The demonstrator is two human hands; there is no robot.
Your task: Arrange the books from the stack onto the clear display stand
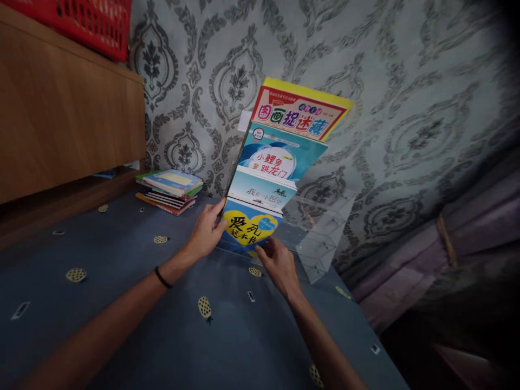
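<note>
A clear tiered book stand point(320, 238) stands on the blue cloth, with books in a stepped row on its left part. In front is a blue book with a yellow heart point(249, 225). Behind it rise a pale book point(260, 189), a teal book point(304, 154) and a tall red and yellow book point(309, 100). My left hand point(207, 230) is closed on the left edge of the blue book, thumb across its front. At the book's lower right corner, my right hand point(280, 265) has its fingers curled against it; some fingertips are hidden.
A stack of several books point(170, 187) lies at the back left, beside a wooden cabinet point(73, 108) with a red basket point(101, 27) on top. Patterned wallpaper point(235, 81) is close behind the stand. A purple curtain point(406, 271) hangs at right, past the cloth's edge.
</note>
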